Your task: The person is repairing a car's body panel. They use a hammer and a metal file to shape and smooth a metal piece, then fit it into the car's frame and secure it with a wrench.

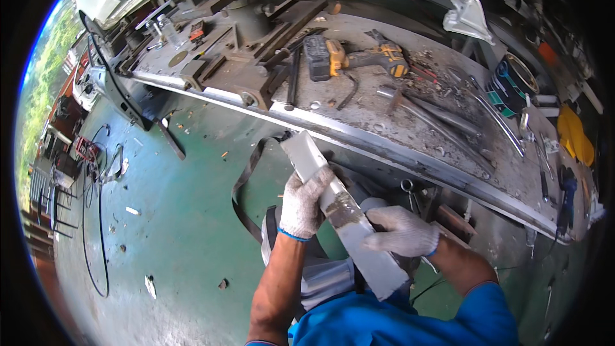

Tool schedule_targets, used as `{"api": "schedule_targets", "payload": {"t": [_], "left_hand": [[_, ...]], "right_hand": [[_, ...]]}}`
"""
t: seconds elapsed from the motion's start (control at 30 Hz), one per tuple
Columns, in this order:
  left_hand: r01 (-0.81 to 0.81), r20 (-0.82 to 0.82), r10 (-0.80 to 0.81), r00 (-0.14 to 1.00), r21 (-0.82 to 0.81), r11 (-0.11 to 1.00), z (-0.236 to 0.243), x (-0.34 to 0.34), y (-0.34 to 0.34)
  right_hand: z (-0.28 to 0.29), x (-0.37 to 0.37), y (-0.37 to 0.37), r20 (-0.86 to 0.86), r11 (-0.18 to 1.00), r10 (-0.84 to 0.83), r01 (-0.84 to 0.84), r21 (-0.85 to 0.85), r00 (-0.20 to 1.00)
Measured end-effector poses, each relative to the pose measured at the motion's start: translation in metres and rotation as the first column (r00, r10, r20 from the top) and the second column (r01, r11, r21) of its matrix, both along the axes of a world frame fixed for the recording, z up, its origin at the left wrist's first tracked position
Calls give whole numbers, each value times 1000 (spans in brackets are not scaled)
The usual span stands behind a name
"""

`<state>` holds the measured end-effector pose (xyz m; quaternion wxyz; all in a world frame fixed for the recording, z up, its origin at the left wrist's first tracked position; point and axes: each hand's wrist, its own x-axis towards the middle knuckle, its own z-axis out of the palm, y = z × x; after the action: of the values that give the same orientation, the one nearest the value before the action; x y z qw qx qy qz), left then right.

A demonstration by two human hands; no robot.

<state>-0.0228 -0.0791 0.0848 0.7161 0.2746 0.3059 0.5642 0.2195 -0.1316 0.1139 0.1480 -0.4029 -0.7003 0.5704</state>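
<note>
Partly, the metal bar [343, 218] is hidden — gloves cover its middle, and its lower end meets the blue shirt [410, 317]. Its long axis runs from 11 o'clock down to 5 o'clock, just below the workbench [410, 147] edge. The left hand [302, 204] grips it higher up; the right hand [402, 230] clasps it lower — a drill [359, 57] lies at 12 o'clock.

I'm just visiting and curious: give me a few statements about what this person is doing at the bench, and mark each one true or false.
1. Both hands wear light knit gloves. True: the left hand and the right hand are gloved.
2. The hands hold a long grey metal piece. True.
3. The yellow and black cordless drill is in the right hand. False: it lies on the workbench.
4. The floor is red. False: it is green.
5. The person wears a blue shirt. True.
</note>
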Motion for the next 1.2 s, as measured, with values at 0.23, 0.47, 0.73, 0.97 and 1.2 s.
{"api": "schedule_targets", "payload": {"t": [0.23, 0.47, 0.73, 0.97, 1.2], "left_hand": [[-9, -305, -21, 952, -95, 995, 4, 28, -13], [300, -596, -279, 753, -66, 952, 22, 8, 40], [421, -683, -450, 575, -224, 879, 49, -13, 83], [582, -815, -521, 252, -302, 755, 97, -18, 98], [836, -998, 23, 51, 55, 547, 120, -34, 94]], "right_hand": [[-17, -22, -20, -203, 859, -260, 322, 398, 944], [48, 89, 55, 214, 297, -863, 117, 948, 457], [58, 120, 101, 643, 711, -639, 4, 703, 423], [74, 84, 85, 380, 634, -707, 296, 715, 597], [72, 47, 86, 434, 645, -632, 126, 753, 642]]}}
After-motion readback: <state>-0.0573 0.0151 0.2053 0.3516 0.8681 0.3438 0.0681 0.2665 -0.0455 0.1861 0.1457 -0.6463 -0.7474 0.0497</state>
